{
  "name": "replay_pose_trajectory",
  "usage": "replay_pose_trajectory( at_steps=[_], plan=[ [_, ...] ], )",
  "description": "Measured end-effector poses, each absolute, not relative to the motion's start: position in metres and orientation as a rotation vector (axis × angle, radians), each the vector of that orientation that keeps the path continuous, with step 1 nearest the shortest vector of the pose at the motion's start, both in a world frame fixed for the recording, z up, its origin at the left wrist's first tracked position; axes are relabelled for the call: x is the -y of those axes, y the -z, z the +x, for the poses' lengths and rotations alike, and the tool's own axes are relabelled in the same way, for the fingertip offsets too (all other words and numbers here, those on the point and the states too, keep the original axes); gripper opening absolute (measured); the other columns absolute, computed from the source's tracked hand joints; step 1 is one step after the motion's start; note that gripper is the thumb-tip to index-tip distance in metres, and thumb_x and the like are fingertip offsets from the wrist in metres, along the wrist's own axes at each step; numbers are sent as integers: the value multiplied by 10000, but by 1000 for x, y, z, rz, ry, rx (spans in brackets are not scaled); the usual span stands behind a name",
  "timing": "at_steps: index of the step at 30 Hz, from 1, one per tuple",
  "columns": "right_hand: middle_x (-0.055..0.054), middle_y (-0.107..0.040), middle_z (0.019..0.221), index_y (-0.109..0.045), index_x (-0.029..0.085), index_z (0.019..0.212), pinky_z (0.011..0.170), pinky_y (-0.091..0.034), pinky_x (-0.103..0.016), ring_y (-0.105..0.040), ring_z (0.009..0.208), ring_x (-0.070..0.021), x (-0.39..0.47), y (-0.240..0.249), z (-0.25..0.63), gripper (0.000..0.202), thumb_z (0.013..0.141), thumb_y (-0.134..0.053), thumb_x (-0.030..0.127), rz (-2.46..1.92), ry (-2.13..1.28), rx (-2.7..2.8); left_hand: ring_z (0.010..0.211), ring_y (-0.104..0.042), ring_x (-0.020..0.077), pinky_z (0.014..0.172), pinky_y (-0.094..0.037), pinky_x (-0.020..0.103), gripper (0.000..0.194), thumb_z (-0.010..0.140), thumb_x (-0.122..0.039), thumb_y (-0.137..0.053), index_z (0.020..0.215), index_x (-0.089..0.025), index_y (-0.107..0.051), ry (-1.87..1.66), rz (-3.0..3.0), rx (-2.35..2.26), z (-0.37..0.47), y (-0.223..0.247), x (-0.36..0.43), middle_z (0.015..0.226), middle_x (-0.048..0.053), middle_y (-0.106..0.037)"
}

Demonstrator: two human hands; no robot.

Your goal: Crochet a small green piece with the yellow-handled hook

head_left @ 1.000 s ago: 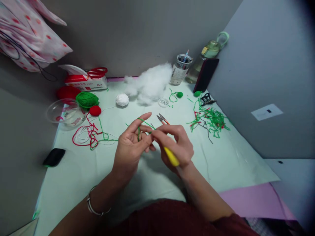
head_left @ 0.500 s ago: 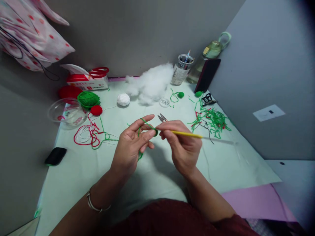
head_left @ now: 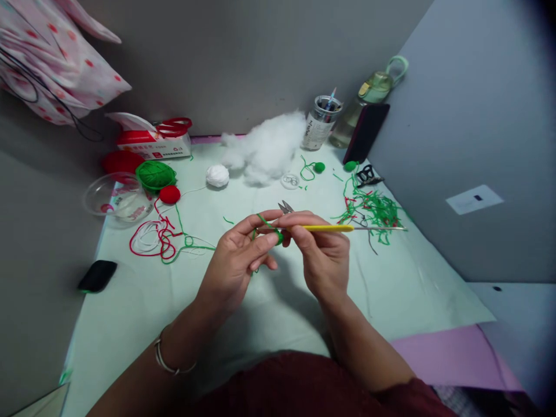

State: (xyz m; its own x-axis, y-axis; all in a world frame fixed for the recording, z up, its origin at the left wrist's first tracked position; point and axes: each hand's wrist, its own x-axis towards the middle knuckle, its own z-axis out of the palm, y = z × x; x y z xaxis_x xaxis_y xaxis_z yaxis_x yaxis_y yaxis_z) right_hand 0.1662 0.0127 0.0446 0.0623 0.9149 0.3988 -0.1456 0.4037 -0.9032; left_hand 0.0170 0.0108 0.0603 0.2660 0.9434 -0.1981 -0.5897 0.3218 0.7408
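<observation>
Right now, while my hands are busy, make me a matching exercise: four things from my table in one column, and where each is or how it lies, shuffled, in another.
Things:
1. yellow-handled hook
2. white yarn near the fluffy stuffing
3. green and red scraps
4. bottle

Places and states:
A. wound into a ball
B. standing upright toward the back
C. gripped in the right hand
D. in a loose tangle

Pairs: 1-C, 2-A, 3-D, 4-B

Smooth plastic-and-metal crochet hook [head_left: 332,228]
</observation>
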Motion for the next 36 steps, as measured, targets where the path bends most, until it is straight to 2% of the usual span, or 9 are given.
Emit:
replay_pose_trajectory(
  at_steps=[8, 12, 17, 20, 24, 28, 30, 33, 36],
  plan=[
    [-15, -788, 869, -803, 244, 969, 655, -587, -286, -686, 712, -136, -17, -43, 169, 156, 987, -714, 371, -809, -1107, 1079, 504, -378, 9, 576, -584, 169, 266, 811, -204, -868, 1075, -236, -855, -1130, 657, -759, 17, -60, -11, 827, -27, -641],
    [-24, -806, 868, -768, 218, 937, 621, -599, -278, -699, 673, -131, -19, -46, 169, 176, 997, -692, 365, -784, -1091, 1058, 532, -405, 23, 574, -589, 172, 238, 793, -191, -869, 1028, -229, -864, -1153, 672, -808, 16, -64, -10, 810, -31, -578],
    [-32, -799, 865, -741, 211, 942, 627, -607, -303, -707, 683, -146, -14, -49, 169, 210, 1033, -634, 368, -825, -994, 1149, 601, -506, 53, 586, -601, 175, 249, 788, -197, -866, 1034, -230, -863, -1168, 705, -833, 14, -65, -10, 853, -10, -607],
    [-28, -799, 905, -754, 223, 999, 649, -597, -306, -710, 708, -141, -10, -48, 169, 180, 1058, -589, 267, -857, -771, 1302, 679, -588, 84, 623, -611, 178, 294, 777, -182, -870, 1067, -230, -854, -1215, 785, -895, 15, -65, -9, 839, -12, -611],
    [-39, -795, 933, -736, 247, 1136, 706, -606, -358, -743, 820, -189, -6, -42, 167, 200, 1033, -590, 157, -806, -285, 1579, 665, -606, 70, 684, -609, 175, 428, 734, -84, -870, 1131, -234, -823, -1295, 862, -994, 19, -64, -4, 841, -36, -643],
    [-54, -779, 979, -759, 265, 1139, 703, -610, -345, -734, 847, -189, -4, -40, 166, 240, 979, -667, 111, -884, 82, 1771, 487, -472, 23, 502, -485, 134, 518, 728, -95, -886, 1220, -212, -776, -1219, 717, -863, 22, -64, -4, 751, -60, -641],
    [-49, -773, 970, -775, 274, 1113, 697, -609, -341, -727, 844, -185, -5, -41, 166, 216, 986, -669, 135, -907, 23, 1714, 409, -314, 2, 456, -445, 139, 448, 764, -163, -885, 1199, -171, -779, -1103, 588, -760, 20, -65, -8, 626, -95, -542],
    [-26, -739, 864, -788, 269, 1034, 599, -569, -329, -677, 708, -162, -11, -44, 168, 183, 1036, -609, 231, -866, -404, 1435, 406, -204, -1, 450, -429, 125, 375, 797, -165, -864, 1165, -147, -793, -1061, 486, -718, 15, -68, -13, 550, -129, -406],
    [-18, -726, 848, -795, 254, 960, 541, -530, -302, -621, 633, -135, -17, -45, 167, 182, 1031, -635, 304, -792, -724, 1261, 413, -238, -10, 430, -425, 130, 384, 811, -154, -850, 1190, -187, -793, -1086, 556, -726, 13, -68, -13, 677, -85, -547]
  ],
)
